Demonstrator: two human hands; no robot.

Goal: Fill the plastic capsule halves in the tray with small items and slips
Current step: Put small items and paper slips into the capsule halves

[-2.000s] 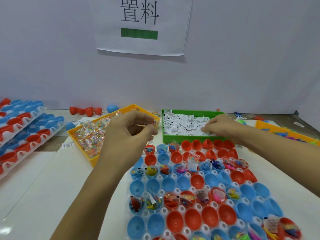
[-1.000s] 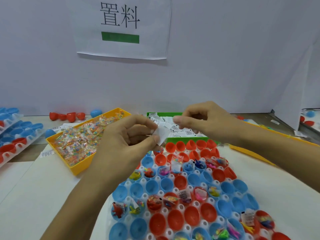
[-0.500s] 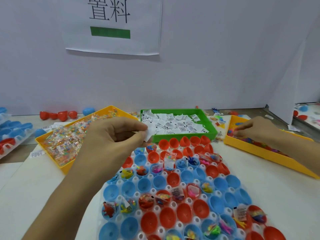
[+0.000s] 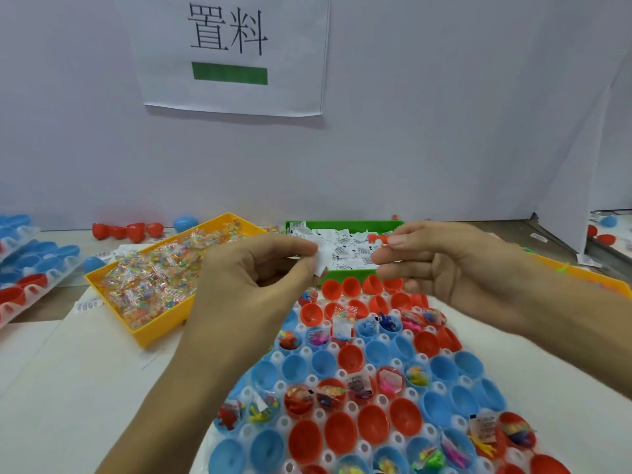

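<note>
Below your hands, the capsule tray (image 4: 376, 388) has empty halves. Your left hand (image 4: 253, 278) pinches a white slip (image 4: 321, 260); your right hand (image 4: 441, 265) pinches a small red toy (image 4: 378, 238). Drop both into one empty half.

Two hands (image 4: 253, 278) worked above one capsule tray (image 4: 342, 374); two yellow bins (image 4: 160, 333) flanked one green bin (image 4: 342, 224); one wall sign (image 4: 229, 53).

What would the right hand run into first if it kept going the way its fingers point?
The right hand points left, toward the left hand. It would probably meet the white slip pinched there first, though the depth between the hands is unclear.
</note>
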